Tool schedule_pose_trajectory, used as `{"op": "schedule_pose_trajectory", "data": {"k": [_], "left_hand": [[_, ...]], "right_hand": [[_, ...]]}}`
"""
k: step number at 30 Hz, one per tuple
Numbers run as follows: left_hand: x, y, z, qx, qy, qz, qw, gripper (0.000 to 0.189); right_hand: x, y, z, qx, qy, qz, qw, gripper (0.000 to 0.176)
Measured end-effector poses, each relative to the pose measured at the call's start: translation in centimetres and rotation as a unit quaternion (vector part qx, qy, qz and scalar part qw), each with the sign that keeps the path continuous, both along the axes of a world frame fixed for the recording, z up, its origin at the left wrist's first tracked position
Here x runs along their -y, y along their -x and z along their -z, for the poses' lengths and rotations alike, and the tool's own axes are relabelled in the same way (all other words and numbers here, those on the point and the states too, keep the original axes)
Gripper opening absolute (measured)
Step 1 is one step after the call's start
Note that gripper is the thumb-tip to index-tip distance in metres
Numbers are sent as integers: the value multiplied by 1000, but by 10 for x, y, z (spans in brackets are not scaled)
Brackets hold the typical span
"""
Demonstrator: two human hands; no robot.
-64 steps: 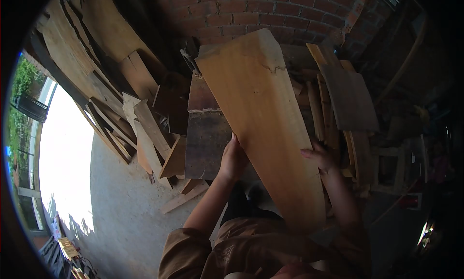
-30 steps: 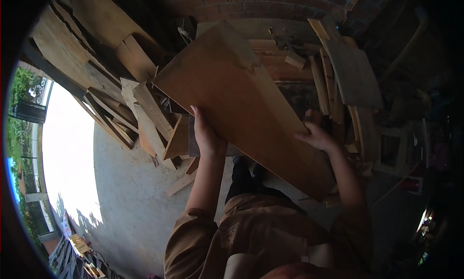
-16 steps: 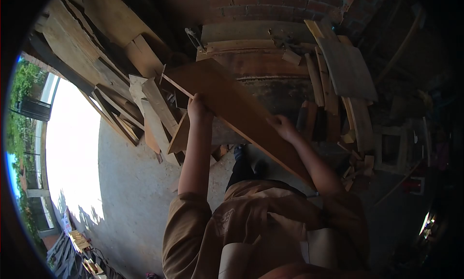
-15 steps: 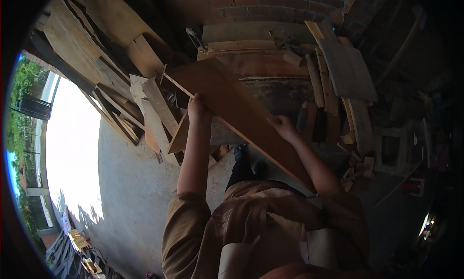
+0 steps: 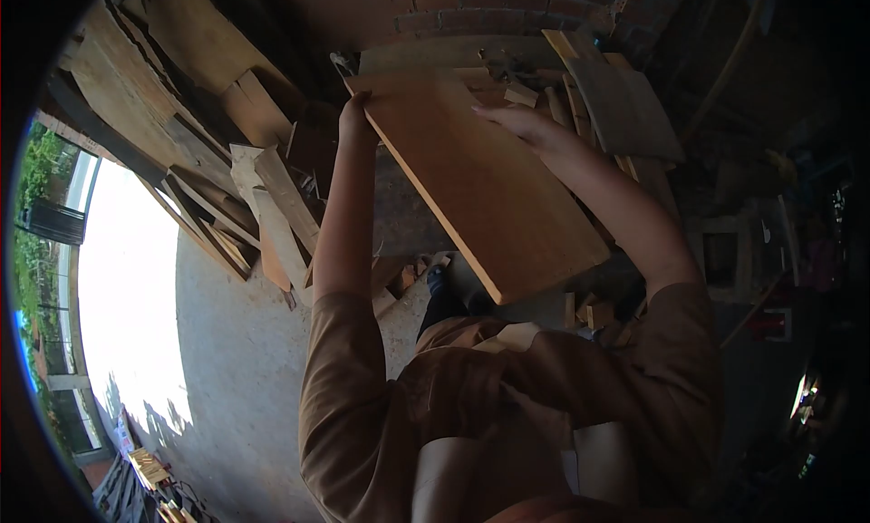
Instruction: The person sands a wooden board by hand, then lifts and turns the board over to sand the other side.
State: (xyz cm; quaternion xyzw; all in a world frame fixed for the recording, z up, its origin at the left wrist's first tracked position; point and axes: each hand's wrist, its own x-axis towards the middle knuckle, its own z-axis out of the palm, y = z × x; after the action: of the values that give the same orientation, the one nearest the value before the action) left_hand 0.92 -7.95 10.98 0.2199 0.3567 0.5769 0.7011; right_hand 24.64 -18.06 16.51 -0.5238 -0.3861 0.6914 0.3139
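Note:
A wide, flat wooden board (image 5: 489, 188) is held up in front of me, slanting from the upper left towards my lower right. My left hand (image 5: 356, 115) is closed round its left edge near the far corner, with most of its fingers hidden behind the wood. On the opposite side, my right hand (image 5: 521, 124) grips the right edge near the far end; a fingertip lies over the face and the other fingers are not clearly seen. Beyond the board stands a workbench (image 5: 408, 56) against a brick wall.
Planks and offcuts (image 5: 281, 183) lean in a pile at the left. More boards (image 5: 625, 106) rest at the bench's right end. Small wood blocks (image 5: 594, 314) lie on the floor. Bright daylight enters through a wide opening (image 5: 131, 278) on the left.
The board has been raised away from me and tilted so its broad face shows more. Both hands have moved up and forward with it, still holding its edges.

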Motion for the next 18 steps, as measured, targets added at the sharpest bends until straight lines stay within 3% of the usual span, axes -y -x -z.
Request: {"op": "schedule_pose_trajectory", "data": {"k": [1,2,5,7,8,11,12,13,15,16,17,18], "left_hand": [[8,-3,-14,-57,-11,17,998,36],[19,-4,-26,-204,-46,25,978,32],[43,-13,-45,-246,-84,29,965,28],[32,2,3,-268,-140,33,953,31],[-9,-6,17,-290,-193,32,937,34],[-81,-14,66,-355,-347,21,868,44],[-44,-24,29,-65,-291,71,952,45],[-57,-21,42,-65,-295,69,951,45],[-77,-14,68,73,-96,19,993,47],[-49,-15,62,-145,-133,11,980,43],[-25,-18,43,-146,-133,10,980,43],[-2,-23,19,-104,-61,1,993,37]], "right_hand": [[-2,5,-10,-83,14,31,996,38],[-6,10,-17,-86,14,32,996,38],[-21,10,-32,-47,4,54,997,26],[-26,4,-46,25,-28,29,999,15],[-21,9,-60,65,-29,60,996,11],[0,10,-77,-24,-40,142,989,11],[1,9,-76,-23,-43,141,989,11],[1,8,-73,-6,-31,143,989,10],[-4,4,-57,9,-20,146,989,9],[-10,0,-42,4,-33,147,989,9],[-13,-4,-34,-2,-46,148,988,10],[-12,-7,-32,37,-55,113,991,18]]}}
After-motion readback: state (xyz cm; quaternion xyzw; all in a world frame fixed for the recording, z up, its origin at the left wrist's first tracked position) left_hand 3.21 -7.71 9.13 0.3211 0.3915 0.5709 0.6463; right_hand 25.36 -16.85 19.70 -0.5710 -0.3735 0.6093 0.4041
